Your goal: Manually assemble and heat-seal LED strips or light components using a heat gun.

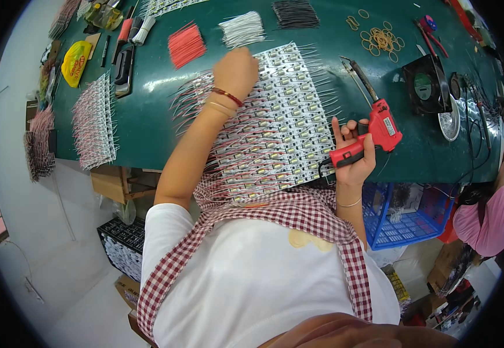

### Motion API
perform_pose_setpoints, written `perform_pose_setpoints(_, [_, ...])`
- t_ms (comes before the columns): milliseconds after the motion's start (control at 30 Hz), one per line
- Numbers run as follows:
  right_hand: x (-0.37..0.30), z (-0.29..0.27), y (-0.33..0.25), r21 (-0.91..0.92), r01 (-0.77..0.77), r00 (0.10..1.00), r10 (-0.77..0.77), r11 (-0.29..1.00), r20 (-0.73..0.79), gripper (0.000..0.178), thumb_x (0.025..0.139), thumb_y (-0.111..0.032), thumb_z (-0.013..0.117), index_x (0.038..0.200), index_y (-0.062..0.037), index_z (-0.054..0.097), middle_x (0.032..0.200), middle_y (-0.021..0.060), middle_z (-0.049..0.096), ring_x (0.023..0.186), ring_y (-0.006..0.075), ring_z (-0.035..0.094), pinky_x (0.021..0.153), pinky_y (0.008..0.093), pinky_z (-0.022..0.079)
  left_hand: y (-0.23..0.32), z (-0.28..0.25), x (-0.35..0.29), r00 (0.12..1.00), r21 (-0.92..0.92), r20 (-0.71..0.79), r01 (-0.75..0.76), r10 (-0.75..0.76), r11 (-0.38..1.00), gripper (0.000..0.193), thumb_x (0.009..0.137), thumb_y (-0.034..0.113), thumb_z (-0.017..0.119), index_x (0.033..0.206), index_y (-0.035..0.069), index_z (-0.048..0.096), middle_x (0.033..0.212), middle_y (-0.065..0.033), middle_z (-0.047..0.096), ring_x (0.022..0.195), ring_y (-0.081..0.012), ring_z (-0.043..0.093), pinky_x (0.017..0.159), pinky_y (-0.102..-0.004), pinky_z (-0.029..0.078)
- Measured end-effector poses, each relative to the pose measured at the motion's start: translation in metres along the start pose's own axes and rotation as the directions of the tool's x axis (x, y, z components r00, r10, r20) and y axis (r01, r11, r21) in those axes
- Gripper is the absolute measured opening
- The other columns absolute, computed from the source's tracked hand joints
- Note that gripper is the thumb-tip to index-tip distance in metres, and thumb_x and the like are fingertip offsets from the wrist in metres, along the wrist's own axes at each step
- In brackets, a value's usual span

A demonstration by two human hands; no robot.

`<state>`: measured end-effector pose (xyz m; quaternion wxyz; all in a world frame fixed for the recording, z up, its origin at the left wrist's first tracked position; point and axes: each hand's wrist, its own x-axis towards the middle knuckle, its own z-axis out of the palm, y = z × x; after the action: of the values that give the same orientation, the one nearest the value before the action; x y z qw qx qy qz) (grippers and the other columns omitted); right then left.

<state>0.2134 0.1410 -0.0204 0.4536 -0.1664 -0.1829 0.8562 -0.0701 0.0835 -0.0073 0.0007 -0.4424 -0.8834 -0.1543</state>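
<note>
Two hands were at work over a green table (pixel 147 122). The left hand (pixel 236 69) rested as a loose fist on the far part of a wide sheet of white light strips (pixel 275 127), its fingers curled under and pressed together against the strips; whether anything was pinched beneath them could not be told. A red cord bracelet (pixel 227 96) sat at that wrist. The right hand (pixel 353 156) gripped a red soldering gun (pixel 373 130) by its handle, fingers wrapped around the grip and the index finger raised a little beside the body of the tool. The gun's metal tip (pixel 353 72) pointed away from the fingers toward the far side of the table, held apart from the strips. The sheet of strips lay between the two hands, with thin wire leads sticking out along both of its long edges. Beyond the left knuckles lay a bundle of red wires (pixel 185 44), a bundle of white wires (pixel 241 29) and a bundle of black wires (pixel 296 13). Beyond the right fingertips lay a scatter of rubber bands (pixel 381 39), and to their outer side stood a small black fan (pixel 426 86). A blue basket (pixel 402 217) sat below the right wrist, under the table edge.
</note>
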Motion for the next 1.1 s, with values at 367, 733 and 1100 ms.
perform_pose_setpoints(367, [0.0, -0.007, 0.001, 0.03, 0.006, 1.0, -0.006, 1.0, 0.001, 0.027, 0.095, -0.018, 0.052, 0.116, -0.0025, 0.049, 0.097, 0.0135, 0.054, 0.089, 0.0215, 0.055, 0.111, 0.0521, 0.03, 0.039, 0.009, 0.023, 0.926, -0.161, 0.143, -0.326, 0.348, 0.932, 0.017, 0.078, 0.021, 0.067, 0.074, 0.005, 0.062, 0.081, -0.0114, 0.062, 0.079, -0.0312, 0.061, 0.071, -0.0412, 0.048])
perform_pose_setpoints(733, [0.001, -0.003, -0.001, 0.029, 0.003, 1.0, -0.004, 1.0, 0.014, 0.027, 0.094, -0.019, 0.053, 0.115, -0.0026, 0.049, 0.098, 0.0136, 0.055, 0.09, 0.0221, 0.055, 0.111, 0.053, 0.029, 0.013, -0.004, -0.005, 0.983, -0.015, -0.023, -0.181, 0.181, 0.983, 0.021, 0.082, 0.021, 0.059, 0.075, 0.001, 0.061, 0.077, -0.0176, 0.062, 0.073, -0.0364, 0.061, 0.066, -0.0457, 0.049])
perform_pose_setpoints(1100, [0.0, -0.005, 0.001, 0.034, 0.008, 0.999, -0.009, 0.999, 0.045, 0.026, 0.094, -0.019, 0.051, 0.115, -0.0042, 0.048, 0.101, 0.0148, 0.058, 0.093, 0.0242, 0.057, 0.111, 0.0533, 0.027, 0.038, -0.003, 0.001, 0.925, -0.224, 0.09, -0.344, 0.37, 0.912, 0.017, 0.077, 0.016, 0.065, 0.069, 0.002, 0.062, 0.079, -0.0131, 0.064, 0.082, -0.0296, 0.062, 0.072, -0.0424, 0.048])
